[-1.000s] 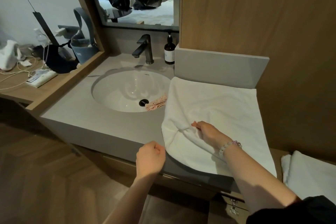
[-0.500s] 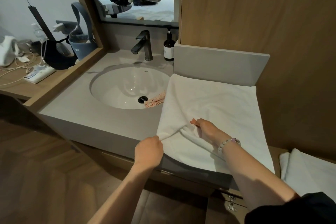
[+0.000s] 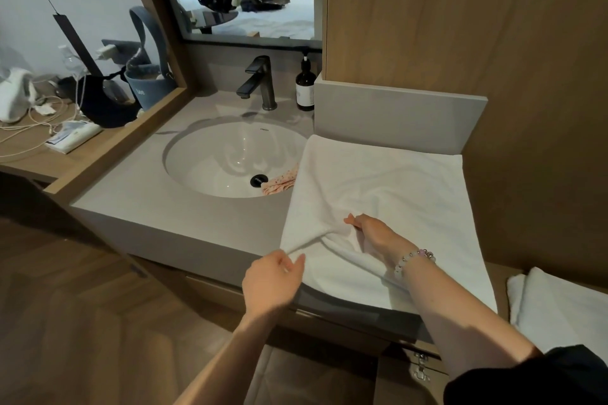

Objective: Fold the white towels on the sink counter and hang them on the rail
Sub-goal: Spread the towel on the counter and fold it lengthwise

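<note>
On the tabletop [image 3: 148,207], right of the sink [image 3: 204,158], a white towel [image 3: 401,187] lies beneath a wooden wall [image 3: 493,43]. The left hand [image 3: 272,283] pinches its near corner; the right hand [image 3: 373,233] pinches a fold.

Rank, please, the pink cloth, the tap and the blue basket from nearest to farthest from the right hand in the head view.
From the right hand, which grips the white towel:
1. Pink cloth, in the sink, at the towel's left edge.
2. Tap, at the sink's back rim.
3. Blue basket, on the wooden desk, far left.
</note>
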`<state>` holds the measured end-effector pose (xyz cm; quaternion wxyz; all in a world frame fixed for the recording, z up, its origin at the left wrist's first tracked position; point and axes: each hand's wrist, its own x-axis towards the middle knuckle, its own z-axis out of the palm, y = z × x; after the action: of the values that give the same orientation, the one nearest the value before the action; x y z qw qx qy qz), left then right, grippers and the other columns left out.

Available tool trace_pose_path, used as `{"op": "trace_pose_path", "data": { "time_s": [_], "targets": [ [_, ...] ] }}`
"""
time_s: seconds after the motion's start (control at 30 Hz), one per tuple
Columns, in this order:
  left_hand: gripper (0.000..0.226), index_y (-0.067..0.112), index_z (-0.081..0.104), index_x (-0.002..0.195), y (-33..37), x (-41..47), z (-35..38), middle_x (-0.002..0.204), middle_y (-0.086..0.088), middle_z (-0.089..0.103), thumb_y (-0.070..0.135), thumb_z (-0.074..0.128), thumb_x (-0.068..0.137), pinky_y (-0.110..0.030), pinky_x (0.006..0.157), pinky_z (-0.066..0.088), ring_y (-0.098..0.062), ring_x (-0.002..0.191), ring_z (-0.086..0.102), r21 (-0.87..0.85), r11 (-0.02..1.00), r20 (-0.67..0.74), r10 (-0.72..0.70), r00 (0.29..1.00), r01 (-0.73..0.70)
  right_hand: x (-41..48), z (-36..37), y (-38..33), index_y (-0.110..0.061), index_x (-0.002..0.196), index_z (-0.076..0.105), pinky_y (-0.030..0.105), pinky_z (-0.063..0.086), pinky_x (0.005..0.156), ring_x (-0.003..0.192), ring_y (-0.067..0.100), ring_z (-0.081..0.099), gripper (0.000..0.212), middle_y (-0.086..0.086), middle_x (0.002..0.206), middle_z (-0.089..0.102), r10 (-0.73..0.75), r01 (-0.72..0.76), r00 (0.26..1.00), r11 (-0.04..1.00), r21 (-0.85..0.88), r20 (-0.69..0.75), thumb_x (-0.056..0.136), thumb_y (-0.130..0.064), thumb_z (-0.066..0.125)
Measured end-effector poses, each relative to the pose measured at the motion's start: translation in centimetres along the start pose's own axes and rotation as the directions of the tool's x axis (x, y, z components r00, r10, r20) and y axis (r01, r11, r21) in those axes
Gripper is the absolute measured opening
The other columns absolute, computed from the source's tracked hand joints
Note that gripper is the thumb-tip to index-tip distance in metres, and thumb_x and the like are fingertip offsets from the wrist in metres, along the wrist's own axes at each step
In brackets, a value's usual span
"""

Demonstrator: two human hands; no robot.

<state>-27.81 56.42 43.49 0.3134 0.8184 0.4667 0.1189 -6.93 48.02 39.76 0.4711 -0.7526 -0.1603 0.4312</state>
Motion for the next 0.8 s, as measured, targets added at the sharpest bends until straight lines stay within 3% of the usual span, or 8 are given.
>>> {"op": "trace_pose_path", "data": {
  "time_s": [0.13, 0.23, 0.4, 0.53, 0.63, 0.73, 0.8],
  "targets": [
    [0.042, 0.020, 0.061, 0.089, 2.4, 0.6, 0.6, 0.084, 0.004, 0.064, 0.059, 0.045, 0.088, -0.027, 0.073, 0.050, -0.014, 0.080, 0.062, 0.376, 0.918, 0.082, 0.097, 0.992, -0.121, 0.1, 0.1, -0.1, -0.029, 0.110, 0.062, 0.038, 0.015, 0.118, 0.142, 0.010, 0.022, 0.032, -0.006, 0.153, 0.028, -0.004, 0.004, 1.000, 1.000, 0.000, -0.006, 0.097, -0.039, 0.035],
    [0.037, 0.016, 0.061, 0.098, 2.4, 1.0, 0.9, 0.091, 0.001, 0.065, 0.048, 0.043, 0.093, -0.027, 0.075, 0.052, -0.016, 0.085, 0.064, 0.465, 0.873, 0.108, 0.109, 0.988, -0.147, 0.0, 0.1, -0.2, -0.027, 0.113, 0.062, 0.037, 0.015, 0.118, 0.142, 0.010, 0.022, 0.034, -0.005, 0.153, 0.028, -0.002, 0.002, 1.000, 1.000, 0.009, 0.004, 0.097, -0.039, 0.035],
    [0.028, 0.015, 0.060, 0.097, 1.4, 0.3, 0.7, 0.092, 0.000, 0.064, 0.033, 0.040, 0.095, -0.027, 0.075, 0.048, -0.018, 0.086, 0.061, 0.371, 0.921, 0.103, 0.087, 0.991, -0.120, 0.4, -0.1, 0.2, -0.023, 0.117, 0.058, 0.036, 0.011, 0.119, 0.143, 0.008, 0.017, 0.030, -0.006, 0.154, 0.025, -0.014, 0.014, 1.000, 0.996, 0.086, 0.000, 0.098, -0.030, 0.036],
    [0.020, 0.017, 0.052, 0.085, -0.4, -1.3, 0.0, 0.079, 0.002, 0.059, 0.032, 0.042, 0.093, -0.026, 0.067, 0.045, -0.014, 0.073, 0.056, 0.193, 0.977, 0.068, 0.073, 0.995, -0.085, 0.7, 0.2, 0.1, -0.022, 0.123, 0.058, 0.037, 0.012, 0.119, 0.143, 0.008, 0.019, 0.038, -0.007, 0.153, 0.028, 0.002, -0.003, 1.000, 0.996, 0.092, 0.007, 0.092, -0.039, 0.044],
    [0.019, 0.016, 0.049, 0.076, -2.0, -2.4, 0.4, 0.070, 0.002, 0.056, 0.029, 0.047, 0.090, -0.027, 0.065, 0.047, -0.013, 0.065, 0.053, 0.078, 0.996, 0.049, -0.053, 0.997, 0.049, 0.7, 0.1, 0.2, -0.021, 0.136, 0.050, 0.036, 0.014, 0.119, 0.142, 0.007, 0.021, 0.066, -0.009, 0.153, 0.028, 0.018, -0.020, 1.000, 0.996, 0.091, 0.019, 0.076, -0.048, 0.052],
    [0.016, 0.017, 0.052, 0.074, -2.8, -3.0, 0.9, 0.073, -0.002, 0.060, 0.027, 0.052, 0.087, -0.036, 0.075, 0.054, -0.017, 0.071, 0.058, -0.110, 0.966, 0.079, -0.227, 0.971, 0.235, -0.1, 0.3, -0.4, -0.016, 0.141, 0.044, 0.035, 0.011, 0.120, 0.143, 0.006, 0.017, 0.053, -0.009, 0.154, 0.024, 0.022, -0.026, 0.999, 0.993, 0.111, 0.032, 0.091, -0.036, 0.046],
    [0.016, 0.017, 0.052, 0.074, -2.8, -3.2, 1.1, 0.075, -0.003, 0.061, 0.027, 0.054, 0.087, -0.035, 0.075, 0.053, -0.016, 0.071, 0.058, -0.144, 0.947, 0.086, -0.278, 0.957, 0.288, -0.1, 0.2, -0.3, -0.015, 0.143, 0.040, 0.034, 0.010, 0.120, 0.144, 0.007, 0.015, 0.051, -0.008, 0.156, 0.020, 0.021, -0.025, 0.999, 0.994, 0.104, 0.039, 0.095, -0.032, 0.042]
  ]
}}
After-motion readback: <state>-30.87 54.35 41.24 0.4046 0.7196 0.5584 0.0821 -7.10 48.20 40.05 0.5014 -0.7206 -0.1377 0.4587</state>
